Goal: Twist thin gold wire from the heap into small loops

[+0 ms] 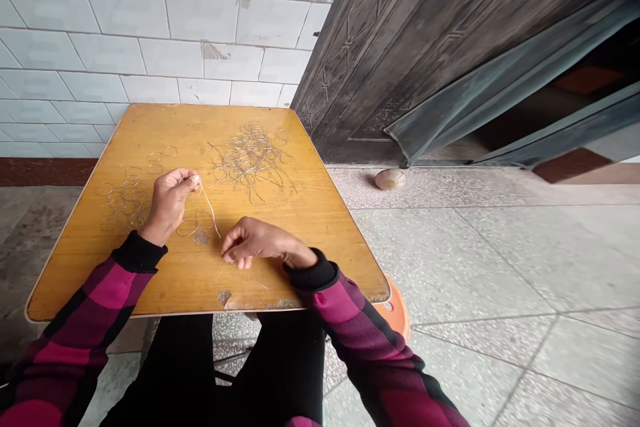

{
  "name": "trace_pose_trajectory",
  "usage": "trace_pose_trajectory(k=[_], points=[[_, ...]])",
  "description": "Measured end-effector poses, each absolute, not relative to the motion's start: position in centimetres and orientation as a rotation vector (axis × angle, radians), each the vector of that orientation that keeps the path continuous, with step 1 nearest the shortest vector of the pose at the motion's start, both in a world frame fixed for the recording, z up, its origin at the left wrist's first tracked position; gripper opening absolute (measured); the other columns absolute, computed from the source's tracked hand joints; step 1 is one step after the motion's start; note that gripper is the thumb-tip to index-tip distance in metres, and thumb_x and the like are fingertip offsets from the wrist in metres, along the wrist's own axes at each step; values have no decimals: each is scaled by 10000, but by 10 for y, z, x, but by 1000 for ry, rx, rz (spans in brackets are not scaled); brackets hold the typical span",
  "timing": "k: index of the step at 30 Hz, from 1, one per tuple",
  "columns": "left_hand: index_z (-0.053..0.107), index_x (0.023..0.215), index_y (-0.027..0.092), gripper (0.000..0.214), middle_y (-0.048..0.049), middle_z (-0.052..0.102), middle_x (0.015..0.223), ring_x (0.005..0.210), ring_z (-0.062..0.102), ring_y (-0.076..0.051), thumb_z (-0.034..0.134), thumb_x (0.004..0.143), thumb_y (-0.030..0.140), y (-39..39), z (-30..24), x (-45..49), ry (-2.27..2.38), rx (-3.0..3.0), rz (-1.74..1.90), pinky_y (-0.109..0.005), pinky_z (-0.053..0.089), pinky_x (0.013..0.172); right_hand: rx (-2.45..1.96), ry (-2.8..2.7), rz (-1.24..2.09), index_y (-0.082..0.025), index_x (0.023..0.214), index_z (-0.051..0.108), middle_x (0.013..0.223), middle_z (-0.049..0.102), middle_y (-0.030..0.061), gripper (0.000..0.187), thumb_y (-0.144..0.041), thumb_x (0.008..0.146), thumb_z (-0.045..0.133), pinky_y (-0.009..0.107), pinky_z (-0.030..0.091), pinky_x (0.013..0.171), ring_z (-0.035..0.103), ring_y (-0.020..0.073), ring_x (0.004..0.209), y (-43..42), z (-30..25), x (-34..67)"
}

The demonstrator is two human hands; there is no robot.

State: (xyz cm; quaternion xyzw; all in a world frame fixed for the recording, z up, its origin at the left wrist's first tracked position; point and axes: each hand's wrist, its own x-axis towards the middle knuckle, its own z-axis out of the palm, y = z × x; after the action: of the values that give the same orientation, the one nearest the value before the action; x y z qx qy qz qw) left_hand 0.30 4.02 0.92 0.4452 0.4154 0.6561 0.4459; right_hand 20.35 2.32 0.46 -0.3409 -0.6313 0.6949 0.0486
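My left hand (170, 203) is closed in a pinch on a thin, pale wire (209, 205), held above the left half of the table. From my fingertips the wire slants down to the right, its lower end near my right hand (253, 240). That hand has its fingers curled together, low over the table; whether anything is between them is hidden. Bent wire loops (125, 203) lie scattered to the left, partly behind my left hand. Farther back, a tangled heap of wire pieces (253, 157) rests on the wooden tabletop (175, 287).
A white tiled wall (150, 40) stands behind the table, with a dark carved door (380, 47) and grey curtain (450, 100) at the right. An orange stool (397, 310) shows beside the table's right corner. A round, pale object (390, 179) sits on the floor.
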Motion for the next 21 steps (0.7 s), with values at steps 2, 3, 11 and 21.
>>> trace_pose_trajectory(k=[2, 3, 11, 21], points=[[649, 688, 138, 124, -4, 599, 637, 600, 515, -96, 728, 649, 226, 38, 11, 4, 1011, 1144, 1544, -242, 399, 624, -1068, -1942, 1978, -130, 662, 679, 507, 624, -16, 146, -260, 686, 740, 179, 453, 429, 558, 69, 430, 35, 13, 220], [654, 685, 138, 121, -5, 605, 636, 601, 518, -98, 728, 653, 228, 37, 10, 6, 1000, 1170, 1487, -241, 401, 624, -1078, -1869, 1856, -134, 653, 669, 517, 622, -17, 183, -295, 707, 738, 170, 427, 423, 535, 54, 426, 40, 15, 226], [658, 736, 146, 127, 8, 597, 628, 604, 529, -102, 715, 709, 256, 27, 0, 20, 950, 1227, 1300, -237, 410, 623, -893, -1537, 1673, -137, 755, 658, 620, 628, -7, 334, -464, 739, 726, 217, 482, 526, 578, 77, 530, 38, 0, 198], [621, 758, 140, 203, 9, 589, 637, 593, 527, -96, 736, 655, 272, 21, 8, 27, 899, 1031, 1268, -233, 401, 602, -898, -1470, 1661, -135, 754, 646, 569, 617, -35, 322, -420, 675, 773, 191, 479, 469, 572, 65, 470, 35, -6, 190]])
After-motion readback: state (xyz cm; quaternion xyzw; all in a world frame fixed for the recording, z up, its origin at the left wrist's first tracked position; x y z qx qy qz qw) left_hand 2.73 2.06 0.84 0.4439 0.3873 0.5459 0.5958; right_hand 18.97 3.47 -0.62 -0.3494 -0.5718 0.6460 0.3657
